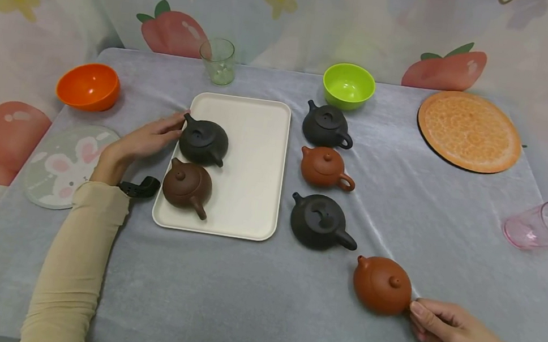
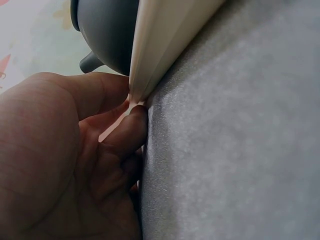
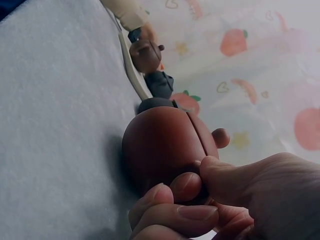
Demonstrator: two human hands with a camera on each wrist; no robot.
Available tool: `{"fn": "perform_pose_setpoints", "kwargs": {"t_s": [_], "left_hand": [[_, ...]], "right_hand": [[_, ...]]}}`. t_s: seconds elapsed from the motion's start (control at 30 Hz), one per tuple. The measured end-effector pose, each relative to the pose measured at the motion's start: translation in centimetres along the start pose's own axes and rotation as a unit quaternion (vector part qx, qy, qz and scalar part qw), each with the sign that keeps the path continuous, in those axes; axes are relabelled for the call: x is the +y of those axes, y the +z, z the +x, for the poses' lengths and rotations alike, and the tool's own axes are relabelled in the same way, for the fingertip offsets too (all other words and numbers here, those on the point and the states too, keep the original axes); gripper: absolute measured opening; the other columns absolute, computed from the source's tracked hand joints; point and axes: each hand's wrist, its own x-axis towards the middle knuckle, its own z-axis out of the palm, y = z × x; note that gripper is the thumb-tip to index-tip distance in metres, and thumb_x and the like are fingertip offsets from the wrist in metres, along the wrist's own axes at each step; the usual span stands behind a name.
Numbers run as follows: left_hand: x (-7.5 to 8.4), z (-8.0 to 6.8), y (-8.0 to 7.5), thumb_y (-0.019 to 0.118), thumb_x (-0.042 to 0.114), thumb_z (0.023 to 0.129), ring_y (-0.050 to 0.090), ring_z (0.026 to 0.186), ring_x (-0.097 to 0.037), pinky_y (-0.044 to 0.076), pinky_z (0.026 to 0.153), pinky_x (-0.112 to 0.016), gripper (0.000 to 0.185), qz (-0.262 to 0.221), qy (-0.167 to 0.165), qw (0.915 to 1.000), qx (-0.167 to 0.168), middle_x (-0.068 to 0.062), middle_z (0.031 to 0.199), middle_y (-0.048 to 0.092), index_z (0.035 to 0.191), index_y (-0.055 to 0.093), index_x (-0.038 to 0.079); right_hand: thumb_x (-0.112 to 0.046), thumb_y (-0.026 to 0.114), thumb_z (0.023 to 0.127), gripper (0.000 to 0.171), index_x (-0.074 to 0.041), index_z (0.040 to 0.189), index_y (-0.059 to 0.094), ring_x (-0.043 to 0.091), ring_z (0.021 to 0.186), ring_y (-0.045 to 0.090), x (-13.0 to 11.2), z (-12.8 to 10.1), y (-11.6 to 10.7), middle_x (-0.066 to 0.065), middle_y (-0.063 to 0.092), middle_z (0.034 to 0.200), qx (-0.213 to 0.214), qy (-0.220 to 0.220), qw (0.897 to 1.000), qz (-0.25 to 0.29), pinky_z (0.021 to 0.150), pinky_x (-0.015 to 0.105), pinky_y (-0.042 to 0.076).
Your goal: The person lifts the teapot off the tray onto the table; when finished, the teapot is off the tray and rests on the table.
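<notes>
At the lower right of the head view my right hand (image 1: pixel 449 332) pinches the handle of a reddish-brown teapot (image 1: pixel 382 286), which is upright at the table's front right. The right wrist view shows thumb and fingers (image 3: pixel 186 186) closed at the handle side of this teapot (image 3: pixel 160 145). My left hand (image 1: pixel 152 139) holds the left rim of a cream tray (image 1: pixel 251 191), thumb against the rim and fingers curled low beside it in the left wrist view. A black teapot (image 1: pixel 203 142) and a dark brown teapot (image 1: pixel 187 185) stand on the tray's left side.
Right of the tray stand a black teapot (image 1: pixel 327 126), an orange-brown teapot (image 1: pixel 323 167) and another black teapot (image 1: pixel 320 221). Around them are a green bowl (image 1: pixel 348 87), orange bowl (image 1: pixel 88 86), green glass (image 1: pixel 219 63), pink glass (image 1: pixel 546 227), round orange mat (image 1: pixel 468 132) and rabbit mat (image 1: pixel 54 178).
</notes>
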Motion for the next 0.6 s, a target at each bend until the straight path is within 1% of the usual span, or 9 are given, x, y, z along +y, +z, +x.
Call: {"fn": "perform_pose_setpoints", "kwargs": {"t_s": [0.17, 0.3, 0.43, 0.6], "left_hand": [[0.0, 0.1, 0.0, 0.041, 0.018, 0.105, 0.002, 0.151, -0.03, 0.0, 0.121, -0.052, 0.057, -0.001, 0.003, 1.0, -0.001, -0.011, 0.164, 0.011, 0.157, 0.018, 0.01], [0.0, -0.1, 0.0, 0.041, 0.021, 0.105, 0.003, 0.151, -0.028, 0.002, 0.121, -0.052, 0.057, -0.006, 0.008, 1.0, 0.001, -0.01, 0.164, 0.012, 0.157, 0.018, 0.011], [0.0, -0.3, 0.0, 0.041, 0.024, 0.105, 0.003, 0.151, -0.027, 0.001, 0.121, -0.052, 0.058, -0.013, 0.004, 0.9999, -0.001, -0.009, 0.164, 0.011, 0.157, 0.018, 0.015], [0.0, -0.3, 0.0, 0.042, 0.024, 0.105, 0.004, 0.151, -0.027, 0.003, 0.122, -0.051, 0.058, -0.016, 0.006, 0.9998, 0.0, -0.01, 0.164, 0.012, 0.157, 0.019, 0.014]], "right_hand": [[-0.004, 0.026, 0.107, 0.035, -0.001, 0.079, 0.047, 0.03, 0.052, 0.024, -0.1, -0.1, -0.4, 0.017, 0.032, 0.066, 0.012, 0.008, 1.0, -0.012, 0.043, 0.037, 0.026], [-0.006, 0.026, 0.107, 0.035, 0.0, 0.08, 0.047, 0.03, 0.052, 0.023, -0.3, 0.0, -0.7, 0.018, 0.032, 0.065, 0.015, 0.016, 1.0, -0.009, 0.042, 0.037, 0.026], [-0.008, 0.026, 0.108, 0.036, 0.0, 0.081, 0.048, 0.031, 0.052, 0.023, -0.5, 0.1, -1.1, 0.019, 0.032, 0.066, 0.022, 0.027, 0.999, -0.012, 0.042, 0.038, 0.025], [-0.008, 0.026, 0.108, 0.036, 0.002, 0.082, 0.048, 0.031, 0.053, 0.023, -0.7, 0.5, -1.6, 0.018, 0.031, 0.065, 0.016, 0.022, 1.0, -0.004, 0.043, 0.039, 0.025]]}}
